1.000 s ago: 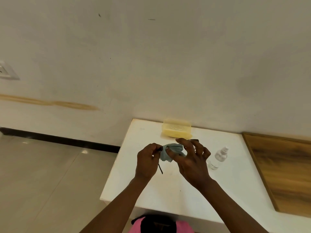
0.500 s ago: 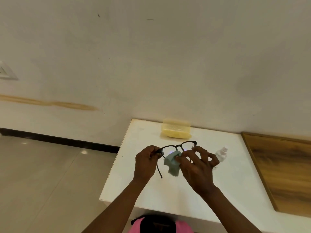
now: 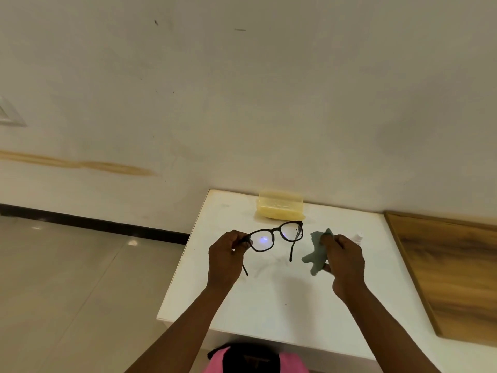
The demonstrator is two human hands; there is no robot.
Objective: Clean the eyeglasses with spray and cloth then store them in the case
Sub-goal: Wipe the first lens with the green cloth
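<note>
Black-framed eyeglasses (image 3: pixel 277 235) hang above the white table (image 3: pixel 269 305), temples unfolded and pointing down. My left hand (image 3: pixel 225 258) pinches them at their left hinge. My right hand (image 3: pixel 344 261) is apart from the glasses, to their right, gripping a crumpled grey-green cloth (image 3: pixel 316 253). A yellow translucent case (image 3: pixel 280 208) stands open at the table's back edge against the wall. Only the white cap of the spray bottle (image 3: pixel 359 236) shows behind my right hand.
A wooden board (image 3: pixel 451 270) lies along the table's right side. Left of the table the tiled floor (image 3: pixel 67 278) drops away below its left edge. The wall (image 3: pixel 242 103) rises directly behind the case.
My right hand has pulled the cloth off the lens and moved right, away from the glasses. My left hand keeps holding the frame, which is now fully uncovered.
</note>
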